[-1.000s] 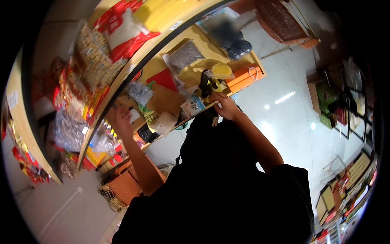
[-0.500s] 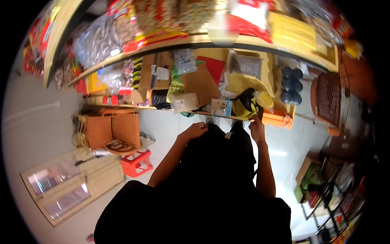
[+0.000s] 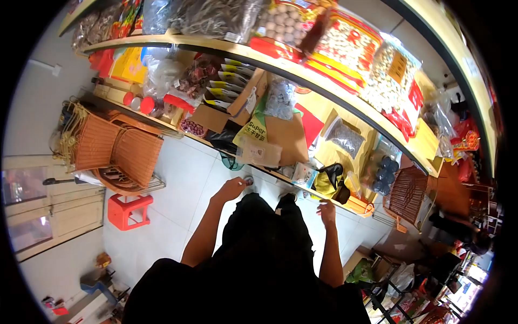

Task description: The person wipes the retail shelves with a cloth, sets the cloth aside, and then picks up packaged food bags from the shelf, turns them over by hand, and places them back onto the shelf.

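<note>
The hands are apart. Left hand [image 3: 232, 189]: fingers curled, contents cannot be told, near the translucent packet [image 3: 261, 152]. Right hand [image 3: 326, 212]: loosely open, near the yellow-and-black bag [image 3: 325, 182] at the lower shelf's [image 3: 192, 141] near edge.

We see an orange woven wicker chair [image 3: 137, 154] and a plain red plastic stool [image 3: 129, 211] on pale grey tiled flooring [image 3: 178, 200] with thin grid lines; our short-sleeved cloth shirt [image 3: 243, 275] is solid black, and the long curved wooden shelf [image 3: 302, 70] is pale yellow, edged black
</note>
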{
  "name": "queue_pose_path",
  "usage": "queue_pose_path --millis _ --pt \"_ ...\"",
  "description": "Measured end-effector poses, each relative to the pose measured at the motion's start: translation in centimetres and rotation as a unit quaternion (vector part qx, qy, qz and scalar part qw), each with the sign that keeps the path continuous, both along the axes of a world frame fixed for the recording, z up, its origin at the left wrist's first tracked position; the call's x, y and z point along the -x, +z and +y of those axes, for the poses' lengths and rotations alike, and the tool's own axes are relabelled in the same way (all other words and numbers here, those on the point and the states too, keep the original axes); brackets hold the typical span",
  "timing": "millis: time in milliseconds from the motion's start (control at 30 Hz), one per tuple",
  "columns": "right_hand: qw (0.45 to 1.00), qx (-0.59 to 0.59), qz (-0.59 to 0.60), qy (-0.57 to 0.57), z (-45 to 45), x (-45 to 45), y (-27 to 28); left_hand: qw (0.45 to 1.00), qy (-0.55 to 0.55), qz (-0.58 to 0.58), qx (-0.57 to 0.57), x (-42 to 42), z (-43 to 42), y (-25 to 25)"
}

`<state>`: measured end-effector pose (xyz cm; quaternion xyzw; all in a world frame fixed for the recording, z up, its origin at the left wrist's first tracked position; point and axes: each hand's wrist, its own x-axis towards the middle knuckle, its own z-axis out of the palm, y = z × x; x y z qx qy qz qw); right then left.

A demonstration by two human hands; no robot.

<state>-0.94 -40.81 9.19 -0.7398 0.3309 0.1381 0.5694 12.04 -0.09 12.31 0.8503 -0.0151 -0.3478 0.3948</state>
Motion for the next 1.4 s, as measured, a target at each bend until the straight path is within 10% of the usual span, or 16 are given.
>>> queue_pose_path --millis 200,533,933,967,1400 --pt "0.988 0.047 0.064 0.135 4.3 2.0 1.8 0.998 0.051 -0.038 -0.001 -1.0 8.5 -0.6" --pt "0.997 0.065 0.037 0.03 5.0 -1.2 5.2 0.994 0.1 -0.025 -0.045 -2.1 14.0 -3.7" --pt "0.994 -0.001 0.049 -0.097 6.1 2.8 -0.1 0.979 -0.204 0.004 -0.021 0.6 7.5 -8.3" --pt "0.994 0.006 0.056 -0.097 6.0 2.4 -0.5 0.988 -0.128 0.076 -0.041 -0.8 5.1 -1.8" --pt "0.962 -0.077 -0.077 -0.251 3.1 1.7 -5.8 0.948 -0.296 0.046 -0.105 -5.3 -0.6 1.1"
